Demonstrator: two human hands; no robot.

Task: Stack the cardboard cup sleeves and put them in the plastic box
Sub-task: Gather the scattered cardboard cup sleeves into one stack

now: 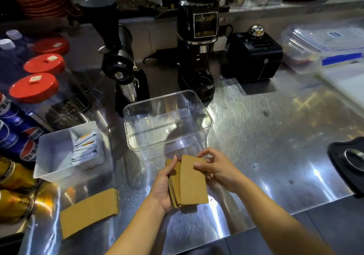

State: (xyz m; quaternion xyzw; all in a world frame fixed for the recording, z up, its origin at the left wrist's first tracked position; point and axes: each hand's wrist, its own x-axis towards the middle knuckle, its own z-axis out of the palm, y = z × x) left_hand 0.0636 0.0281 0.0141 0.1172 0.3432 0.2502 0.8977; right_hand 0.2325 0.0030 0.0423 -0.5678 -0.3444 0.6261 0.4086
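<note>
Left hand (164,187) grips stack of cup sleeves (189,183) from side, thumb on top. Right hand (214,169) pinches top sleeve's edge. Stack just in front of clear plastic box (167,122). One more sleeve (89,214) lies flat on metal counter (266,156), left, apart.

- The left hand (165,185) sits low, palm turned inward toward the right hand, fingers curled and thumb up along the near face of the stack of cup sleeves (189,183) it grips.
- The right hand (214,168) is just beside it, slightly farther forward, thumb and bent fingers pinching the top sleeve's far right edge.
- Both forearms are bare and reach in from below, converging toward the hands.
</note>
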